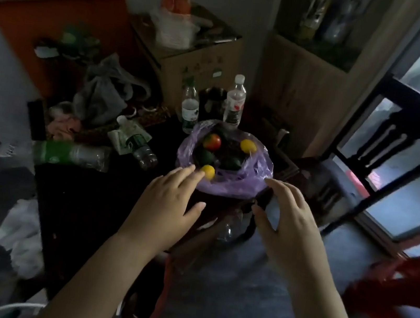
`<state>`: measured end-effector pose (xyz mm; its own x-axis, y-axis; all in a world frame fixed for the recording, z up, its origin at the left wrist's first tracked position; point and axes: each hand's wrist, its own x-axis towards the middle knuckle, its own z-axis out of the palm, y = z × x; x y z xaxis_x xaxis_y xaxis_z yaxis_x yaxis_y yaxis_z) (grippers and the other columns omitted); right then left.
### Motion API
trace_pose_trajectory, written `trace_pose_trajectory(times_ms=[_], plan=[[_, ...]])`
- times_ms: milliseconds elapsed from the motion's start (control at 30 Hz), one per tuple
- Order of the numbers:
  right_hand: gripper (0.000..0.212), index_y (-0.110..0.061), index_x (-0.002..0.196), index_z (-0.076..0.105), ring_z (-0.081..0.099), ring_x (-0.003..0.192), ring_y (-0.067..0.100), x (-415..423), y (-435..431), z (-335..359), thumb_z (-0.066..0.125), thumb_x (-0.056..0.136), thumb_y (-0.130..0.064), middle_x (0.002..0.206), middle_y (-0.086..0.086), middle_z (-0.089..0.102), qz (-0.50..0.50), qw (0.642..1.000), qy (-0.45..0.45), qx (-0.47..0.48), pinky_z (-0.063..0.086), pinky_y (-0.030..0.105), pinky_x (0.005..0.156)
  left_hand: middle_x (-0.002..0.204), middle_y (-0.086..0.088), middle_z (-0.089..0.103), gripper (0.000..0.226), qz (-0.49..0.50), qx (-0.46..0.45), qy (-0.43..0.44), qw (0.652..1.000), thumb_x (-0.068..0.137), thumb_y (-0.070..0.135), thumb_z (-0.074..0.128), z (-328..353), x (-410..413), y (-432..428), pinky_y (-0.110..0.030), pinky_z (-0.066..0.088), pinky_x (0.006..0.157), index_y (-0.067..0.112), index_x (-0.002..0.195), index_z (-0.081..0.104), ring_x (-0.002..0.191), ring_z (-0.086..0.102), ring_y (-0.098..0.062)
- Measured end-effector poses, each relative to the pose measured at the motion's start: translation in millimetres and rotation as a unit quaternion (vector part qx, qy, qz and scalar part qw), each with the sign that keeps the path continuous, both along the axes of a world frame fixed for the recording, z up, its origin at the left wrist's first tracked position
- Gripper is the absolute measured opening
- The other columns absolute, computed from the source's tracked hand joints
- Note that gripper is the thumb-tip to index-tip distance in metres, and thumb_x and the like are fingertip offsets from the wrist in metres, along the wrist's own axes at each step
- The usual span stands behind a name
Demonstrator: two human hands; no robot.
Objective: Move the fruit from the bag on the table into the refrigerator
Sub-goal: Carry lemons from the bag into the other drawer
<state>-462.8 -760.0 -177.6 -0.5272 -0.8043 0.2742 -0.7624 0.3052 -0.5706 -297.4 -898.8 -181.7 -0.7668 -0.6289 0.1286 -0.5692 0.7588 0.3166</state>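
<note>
A crinkled purple plastic bag point(256, 171) sits on the dark table point(93, 195), holding round yellow, red and green fruit point(212, 141). The left hand point(166, 201) and right hand point(287, 220) hover at its rim, fingers spread and empty. Labels on the bottles point(235, 102) are too blurred to read.

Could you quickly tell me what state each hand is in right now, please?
Left hand: open, holding nothing, fingertips by a yellow fruit.
Right hand: open, holding nothing, fingers spread near the purple bag.
</note>
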Motion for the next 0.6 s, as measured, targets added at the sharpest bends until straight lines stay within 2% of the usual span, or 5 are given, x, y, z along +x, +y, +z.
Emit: trace_pose_trajectory(times_ms=[133,300,433,600], plan=[[0.049,-0.020,0.133,0.048,0.046,0.121,0.013,-34,-68,-23,0.063,0.086,-0.025,0.131,-0.005,0.049,0.042,0.998,-0.008,0.043,0.031,0.015,0.091,0.152,0.001,0.030,0.060,0.058,0.026,-0.008,0.998,0.093,0.039,0.050,-25,-22,-52,-0.026,0.021,0.110,0.018,0.146,0.031,0.140,0.027,-0.014],[0.052,-0.017,0.134,0.046,0.045,0.124,0.018,-82,-148,-54,0.064,0.086,-0.021,0.133,0.000,0.050,0.066,0.993,-0.013,0.099,0.030,0.017,0.092,0.144,-0.007,0.044,0.059,0.061,0.061,-0.001,0.996,0.089,0.029,0.061,-59,-67,-117,-0.034,0.034,0.104,0.009,0.140,0.041,0.131,0.043,-0.024],[0.053,-0.017,0.135,0.045,0.044,0.126,0.019,-118,-188,-79,0.063,0.086,-0.021,0.137,0.000,0.048,0.058,0.988,-0.028,0.137,0.034,0.024,0.095,0.151,-0.003,0.032,0.060,0.036,0.095,-0.022,0.995,0.094,0.035,0.049,-83,-109,-157,-0.030,0.026,0.109,0.014,0.147,0.029,0.138,0.029,-0.018],[0.053,-0.014,0.136,0.043,0.045,0.126,0.022,-156,-220,-111,0.062,0.087,-0.021,0.139,0.003,0.047,0.063,0.979,-0.044,0.190,0.035,0.028,0.100,0.152,-0.001,0.030,0.058,0.030,0.150,-0.055,0.987,0.096,0.033,0.047,-120,-146,-183,-0.027,0.023,0.110,0.015,0.147,0.027,0.139,0.028,-0.016]])
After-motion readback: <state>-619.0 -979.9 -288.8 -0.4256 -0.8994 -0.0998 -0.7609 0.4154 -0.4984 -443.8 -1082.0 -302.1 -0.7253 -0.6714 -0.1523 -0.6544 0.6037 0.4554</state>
